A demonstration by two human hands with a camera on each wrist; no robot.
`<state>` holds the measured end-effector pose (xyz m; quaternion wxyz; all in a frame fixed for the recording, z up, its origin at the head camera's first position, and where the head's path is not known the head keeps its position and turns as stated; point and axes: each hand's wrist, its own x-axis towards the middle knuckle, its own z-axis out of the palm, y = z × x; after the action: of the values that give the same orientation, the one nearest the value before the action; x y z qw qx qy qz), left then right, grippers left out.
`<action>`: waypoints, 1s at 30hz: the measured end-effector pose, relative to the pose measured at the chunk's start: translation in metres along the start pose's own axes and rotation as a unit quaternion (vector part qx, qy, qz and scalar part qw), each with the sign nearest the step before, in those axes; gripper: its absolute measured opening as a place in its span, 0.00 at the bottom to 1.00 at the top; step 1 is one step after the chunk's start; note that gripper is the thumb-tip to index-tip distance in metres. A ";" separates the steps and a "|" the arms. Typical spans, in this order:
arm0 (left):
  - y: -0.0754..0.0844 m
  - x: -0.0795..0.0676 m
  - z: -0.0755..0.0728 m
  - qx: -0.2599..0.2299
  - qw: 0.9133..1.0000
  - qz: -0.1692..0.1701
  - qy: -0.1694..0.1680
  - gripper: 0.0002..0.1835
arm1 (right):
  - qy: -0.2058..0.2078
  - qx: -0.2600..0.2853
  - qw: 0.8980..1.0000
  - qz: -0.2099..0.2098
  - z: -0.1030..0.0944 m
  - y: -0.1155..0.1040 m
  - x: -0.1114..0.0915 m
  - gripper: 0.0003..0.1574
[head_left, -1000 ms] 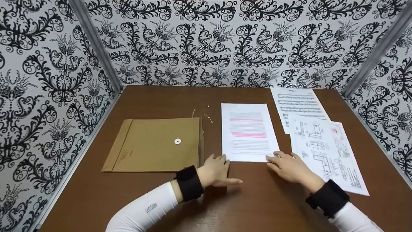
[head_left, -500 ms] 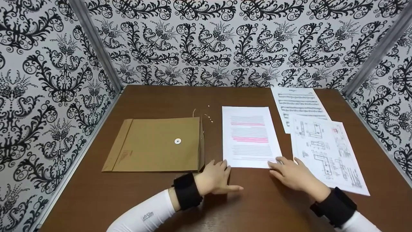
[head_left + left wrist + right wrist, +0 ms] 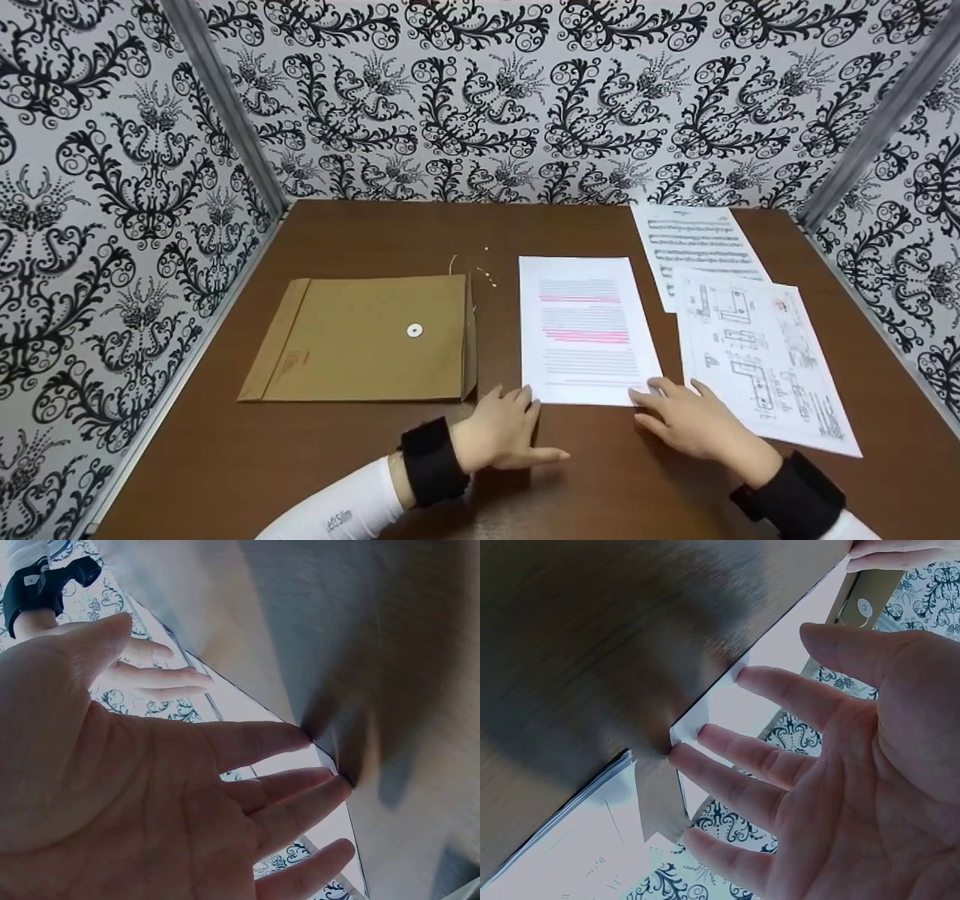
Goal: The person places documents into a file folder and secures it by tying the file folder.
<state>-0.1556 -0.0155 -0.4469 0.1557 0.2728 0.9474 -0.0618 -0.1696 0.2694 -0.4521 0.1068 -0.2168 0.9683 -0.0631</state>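
A white printed sheet [image 3: 585, 315] with pink highlighted lines lies flat on the brown table, whether single or stacked I cannot tell. Its near left corner is under the fingertips of my left hand [image 3: 501, 431], whose thumb points out to the right. My right hand [image 3: 694, 424] touches the near right corner with its fingertips. In the left wrist view the fingers [image 3: 277, 817] are spread and extended, their tips at the paper's edge. The right wrist view likewise shows extended fingers [image 3: 731, 784] on the paper's corner. Neither hand curls round anything.
A brown envelope [image 3: 360, 352] with a white button and a string lies left of the sheet. On the right, a technical drawing [image 3: 765, 360] overlaps a music sheet [image 3: 697, 240]. White specks [image 3: 486, 276] lie behind the envelope. Patterned walls [image 3: 480, 97] enclose the table.
Both hands have slid toward the person, and the highlighted sheet has come along, a little nearer the table's front. The envelope and the other papers stay where they were.
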 end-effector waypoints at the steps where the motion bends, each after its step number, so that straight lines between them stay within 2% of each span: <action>1: 0.000 0.000 0.001 -0.001 1.000 0.001 -0.003 0.50 | -0.004 0.001 1.000 0.001 0.000 0.000 -0.001 0.28; 6: 0.000 -0.002 0.003 -0.007 1.000 0.007 -0.010 0.50 | -0.024 0.010 1.000 0.010 -0.001 -0.001 -0.005 0.29; 10: -0.001 -0.004 0.004 -0.010 1.000 0.017 0.002 0.50 | -0.029 0.015 0.999 0.012 -0.001 -0.001 -0.006 0.29; 17: -0.011 0.001 0.001 -0.006 0.998 0.044 0.035 0.42 | 0.015 0.025 1.000 -0.007 -0.003 0.003 -0.004 0.24; 22: -0.019 0.007 0.003 0.000 0.996 0.051 0.070 0.35 | 0.018 0.060 0.998 0.002 -0.006 0.009 0.003 0.24; 26: -0.022 0.014 0.006 -0.015 0.995 0.043 0.087 0.38 | 0.028 0.080 0.996 0.007 -0.007 0.014 0.008 0.25; 30: -0.024 0.019 0.006 -0.031 0.996 0.028 0.078 0.40 | 0.042 0.106 0.994 0.002 -0.008 0.019 0.013 0.27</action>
<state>-0.1821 -0.0272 -0.4580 0.0917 0.2981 0.9501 -0.0069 -0.1907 0.2816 -0.4494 0.0887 -0.1992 0.9603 -0.1739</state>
